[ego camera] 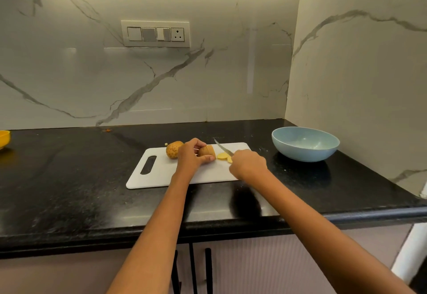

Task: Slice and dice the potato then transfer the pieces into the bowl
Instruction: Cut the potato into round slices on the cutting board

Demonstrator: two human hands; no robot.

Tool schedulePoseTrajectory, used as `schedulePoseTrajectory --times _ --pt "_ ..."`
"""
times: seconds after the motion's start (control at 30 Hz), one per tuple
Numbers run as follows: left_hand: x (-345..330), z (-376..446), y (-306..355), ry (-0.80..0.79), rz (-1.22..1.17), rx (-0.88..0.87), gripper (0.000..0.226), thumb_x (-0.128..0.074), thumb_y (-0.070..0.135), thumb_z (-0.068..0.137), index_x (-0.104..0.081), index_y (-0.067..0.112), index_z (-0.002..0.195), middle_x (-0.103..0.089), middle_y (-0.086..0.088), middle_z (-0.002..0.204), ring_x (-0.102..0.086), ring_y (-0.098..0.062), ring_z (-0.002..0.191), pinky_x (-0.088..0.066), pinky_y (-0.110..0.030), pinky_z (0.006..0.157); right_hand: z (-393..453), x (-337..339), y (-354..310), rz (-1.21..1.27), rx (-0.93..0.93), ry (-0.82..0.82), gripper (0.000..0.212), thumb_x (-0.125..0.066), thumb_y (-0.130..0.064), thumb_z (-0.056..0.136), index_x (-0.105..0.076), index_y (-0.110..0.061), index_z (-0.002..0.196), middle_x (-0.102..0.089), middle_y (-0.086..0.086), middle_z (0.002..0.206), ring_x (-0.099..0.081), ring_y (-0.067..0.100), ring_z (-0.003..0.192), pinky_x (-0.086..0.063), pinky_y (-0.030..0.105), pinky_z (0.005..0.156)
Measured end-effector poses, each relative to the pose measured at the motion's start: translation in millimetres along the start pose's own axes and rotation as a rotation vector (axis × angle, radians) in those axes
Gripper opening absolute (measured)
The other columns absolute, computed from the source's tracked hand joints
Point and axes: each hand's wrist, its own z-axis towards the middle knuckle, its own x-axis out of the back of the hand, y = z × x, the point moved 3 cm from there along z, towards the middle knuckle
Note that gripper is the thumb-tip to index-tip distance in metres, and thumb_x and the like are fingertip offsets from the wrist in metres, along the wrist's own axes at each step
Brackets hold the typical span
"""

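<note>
1. My left hand point(193, 154) curls over the cut potato point(207, 151) near the middle of the white cutting board point(161, 173), fingers bent across the top and thumb pressed to the near side, clamping it down.
2. My right hand point(248, 163) is closed round the knife point(223, 147) handle at the board's right end; the handle is hidden inside my fist, and the blade points away from me and to the left, its tip raised above the board's far edge.
3. A few pale yellow potato slices point(224, 156) lie flat on the board between the potato's cut face and my right hand, under the blade.
4. A second, whole speckled potato point(173, 149) sits on the board's far edge, just left of my left hand.
5. The light blue bowl point(305, 144) stands on the black countertop point(69, 178), right of the board and apart from it.
6. A yellow dish point(4, 139) shows at the counter's far left, well away from the board.
</note>
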Motion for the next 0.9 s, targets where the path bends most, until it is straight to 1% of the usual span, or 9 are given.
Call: schedulePoseTrajectory --times 0.1,0.2,0.3,0.47,0.63,0.7,0.8,0.9 --pt "-0.8 2.8 -1.3 0.008 0.008 0.004 0.041 -0.077 0.014 0.073 -0.061 0.008 0.111 -0.062 -0.008 0.114 -0.052 -0.015 0.095 -0.04 -0.021 0.076 2.1 7.4 2.2 0.052 -0.029 0.039 0.028 -0.045 -0.018 0.096 -0.056 -0.008 0.12 -0.061 0.007 0.116 -0.058 0.022 0.104 -0.04 0.026 0.077" --pt "0.3 4.0 -3.0 0.031 0.012 -0.008 0.039 -0.074 0.01 0.077 -0.062 0.006 0.114 -0.063 -0.012 0.115 -0.057 -0.02 0.101 -0.041 -0.02 0.081 0.2 8.2 -4.7 0.086 0.003 0.072 0.028 -0.045 -0.02 0.097 -0.056 -0.008 0.12 -0.061 0.008 0.114 -0.059 0.022 0.102 -0.039 0.025 0.073" --pt "1.6 3.1 -3.2 0.056 0.006 -0.018 0.039 -0.075 0.007 0.075 -0.064 0.004 0.112 -0.066 -0.013 0.111 -0.057 -0.015 0.094 -0.042 -0.02 0.08 -1.1 5.4 -12.7 0.081 0.028 0.052 0.028 -0.046 -0.02 0.097 -0.055 -0.008 0.121 -0.06 0.008 0.116 -0.058 0.022 0.104 -0.038 0.025 0.073" --pt "1.5 2.3 -1.9 0.066 0.002 -0.015 0.04 -0.077 0.009 0.073 -0.065 0.004 0.111 -0.066 -0.013 0.11 -0.06 -0.019 0.097 -0.043 -0.02 0.08 0.4 3.0 -17.6 0.062 0.025 0.006 0.025 -0.049 -0.018 0.095 -0.056 -0.007 0.117 -0.061 0.008 0.114 -0.058 0.022 0.103 -0.041 0.026 0.077" --pt "1.7 0.0 1.0 0.06 -0.008 -0.031 0.041 -0.077 0.009 0.072 -0.065 0.003 0.11 -0.066 -0.014 0.11 -0.055 -0.013 0.09 -0.043 -0.019 0.077 -0.8 3.3 -22.0 0.046 0.029 0.007 0.026 -0.048 -0.018 0.096 -0.056 -0.007 0.117 -0.061 0.009 0.113 -0.059 0.022 0.104 -0.046 0.027 0.084" --pt "1.7 -0.9 2.0 0.06 -0.01 -0.035 0.041 -0.078 0.009 0.072 -0.065 0.002 0.11 -0.066 -0.014 0.11 -0.054 -0.012 0.089 -0.043 -0.017 0.076 -1.6 3.5 -23.1 0.041 0.028 0.009 0.027 -0.048 -0.018 0.096 -0.056 -0.007 0.118 -0.061 0.01 0.114 -0.059 0.023 0.105 -0.046 0.028 0.085" --pt "1.2 -2.0 3.3 0.057 -0.012 -0.042 0.04 -0.077 0.008 0.073 -0.065 0.002 0.11 -0.066 -0.014 0.11 -0.054 -0.012 0.088 -0.041 -0.011 0.071 -3.3 4.1 -23.6 0.041 0.026 0.007 0.027 -0.048 -0.019 0.096 -0.055 -0.007 0.12 -0.06 0.009 0.115 -0.058 0.022 0.105 -0.046 0.027 0.086" --pt "1.2 -2.4 4.0 0.053 -0.014 -0.047 0.039 -0.076 0.008 0.073 -0.065 0.001 0.109 -0.066 -0.015 0.109 -0.054 -0.012 0.088 -0.042 -0.015 0.074 -4.6 5.8 -25.4 0.043 0.027 0.011 0.03 -0.047 -0.02 0.097 -0.054 -0.008 0.123 -0.059 0.009 0.119 -0.057 0.023 0.108 -0.046 0.028 0.089"
